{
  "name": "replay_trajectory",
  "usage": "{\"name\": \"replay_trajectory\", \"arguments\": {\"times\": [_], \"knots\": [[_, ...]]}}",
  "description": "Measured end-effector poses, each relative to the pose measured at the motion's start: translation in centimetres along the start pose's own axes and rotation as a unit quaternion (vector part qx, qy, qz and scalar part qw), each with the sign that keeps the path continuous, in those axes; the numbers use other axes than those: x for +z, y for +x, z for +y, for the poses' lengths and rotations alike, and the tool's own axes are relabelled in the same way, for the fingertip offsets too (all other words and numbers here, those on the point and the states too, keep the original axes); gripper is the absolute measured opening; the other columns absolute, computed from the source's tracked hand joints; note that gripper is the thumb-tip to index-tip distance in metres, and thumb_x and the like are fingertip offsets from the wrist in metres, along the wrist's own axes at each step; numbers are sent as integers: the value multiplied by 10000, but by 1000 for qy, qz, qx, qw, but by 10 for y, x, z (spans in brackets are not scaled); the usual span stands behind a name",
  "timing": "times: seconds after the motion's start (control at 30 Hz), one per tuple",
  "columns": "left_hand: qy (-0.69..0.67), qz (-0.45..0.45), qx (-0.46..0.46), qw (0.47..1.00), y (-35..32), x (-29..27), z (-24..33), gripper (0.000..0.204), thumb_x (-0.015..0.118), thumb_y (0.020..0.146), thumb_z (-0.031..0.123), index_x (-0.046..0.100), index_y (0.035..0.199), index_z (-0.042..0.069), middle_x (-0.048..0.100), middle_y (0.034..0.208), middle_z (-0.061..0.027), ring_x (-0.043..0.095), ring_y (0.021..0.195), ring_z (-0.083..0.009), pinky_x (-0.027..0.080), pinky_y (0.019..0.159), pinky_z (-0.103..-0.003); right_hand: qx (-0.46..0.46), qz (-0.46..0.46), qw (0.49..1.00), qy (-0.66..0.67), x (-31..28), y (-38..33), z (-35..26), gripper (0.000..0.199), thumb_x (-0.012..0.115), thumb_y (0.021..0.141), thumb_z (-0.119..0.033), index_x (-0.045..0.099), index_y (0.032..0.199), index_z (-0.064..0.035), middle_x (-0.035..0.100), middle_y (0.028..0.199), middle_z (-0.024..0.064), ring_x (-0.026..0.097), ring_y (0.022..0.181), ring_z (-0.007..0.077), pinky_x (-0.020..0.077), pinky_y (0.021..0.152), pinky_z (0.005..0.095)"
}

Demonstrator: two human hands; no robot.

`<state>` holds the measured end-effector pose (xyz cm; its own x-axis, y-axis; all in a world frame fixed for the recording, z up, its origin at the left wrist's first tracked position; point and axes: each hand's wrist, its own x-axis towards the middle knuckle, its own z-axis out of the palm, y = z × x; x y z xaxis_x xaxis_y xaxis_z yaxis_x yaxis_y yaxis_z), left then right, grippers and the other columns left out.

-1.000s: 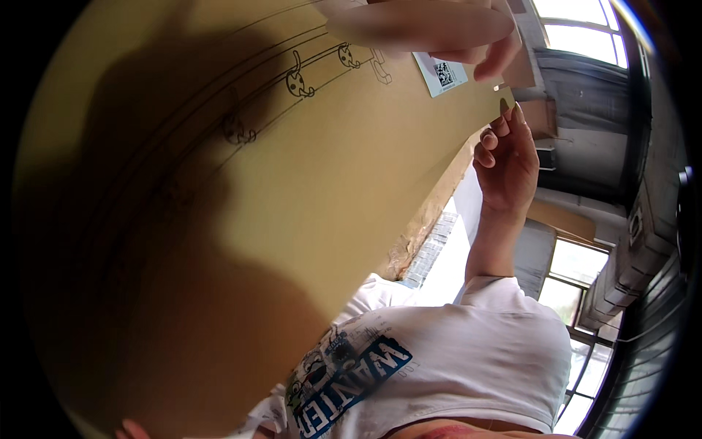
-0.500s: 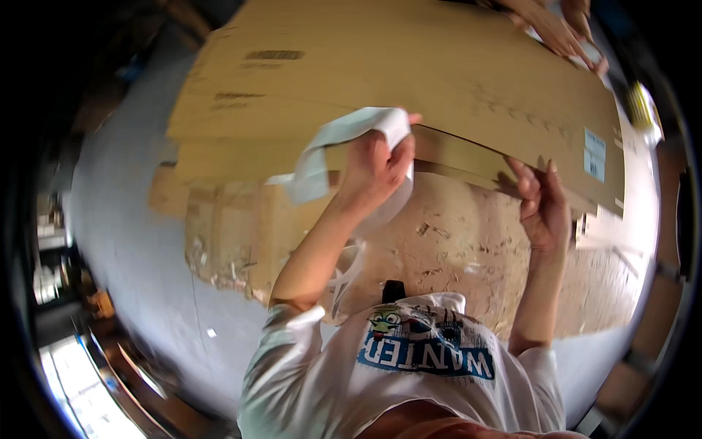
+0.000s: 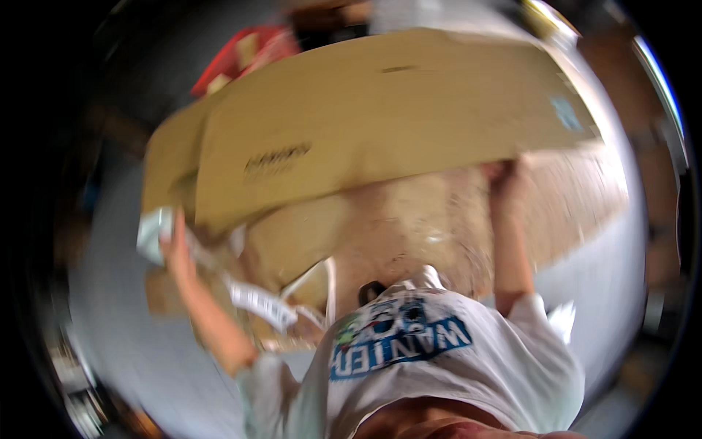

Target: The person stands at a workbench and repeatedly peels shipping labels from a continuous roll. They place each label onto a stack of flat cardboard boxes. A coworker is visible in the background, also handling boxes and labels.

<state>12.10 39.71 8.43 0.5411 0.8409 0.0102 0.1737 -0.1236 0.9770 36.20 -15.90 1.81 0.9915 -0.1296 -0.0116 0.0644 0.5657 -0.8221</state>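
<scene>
A large flat brown cardboard box lies across the middle, its near edge toward me. My left hand is by its near left corner, closed on a white roll of label strip. From there a strip of white labels trails down toward my shirt and loops below. My right hand is closed on the near right edge of the box, with motion blur over its fingers. A pale blue-white label sits on the box's right end. Another cardboard piece shows at the left end.
Under the box lies a worn, scuffed brown cardboard surface. A red container holding pale pieces stands beyond the far left edge. Grey floor extends at the left.
The label roll has gone left with my left hand, and its strip now trails out. My right hand has closed on the box edge. The box appears turned; the other person's hands have left view.
</scene>
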Motion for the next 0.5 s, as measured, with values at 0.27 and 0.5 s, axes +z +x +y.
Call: {"name": "replay_trajectory", "arguments": {"times": [0.27,0.5], "knots": [[106,-217,-50,969,-110,144,-16,296,655,818,35,577,1090,-50,638,1006,-77,596,867,-161,469,762,-293,188,-26,980,59,57,-58,38,305,572,898,-188,547,1126,13,640,1000,110,649,780,201,567,624,335],[93,-355,-138,920,-189,202,2,238,669,814,44,612,1039,-10,647,897,-38,602,787,-150,476,757,-282,-125,235,941,-207,-77,112,-83,224,550,835,-106,560,1011,33,617,895,101,577,771,172,495,683,319]]}}
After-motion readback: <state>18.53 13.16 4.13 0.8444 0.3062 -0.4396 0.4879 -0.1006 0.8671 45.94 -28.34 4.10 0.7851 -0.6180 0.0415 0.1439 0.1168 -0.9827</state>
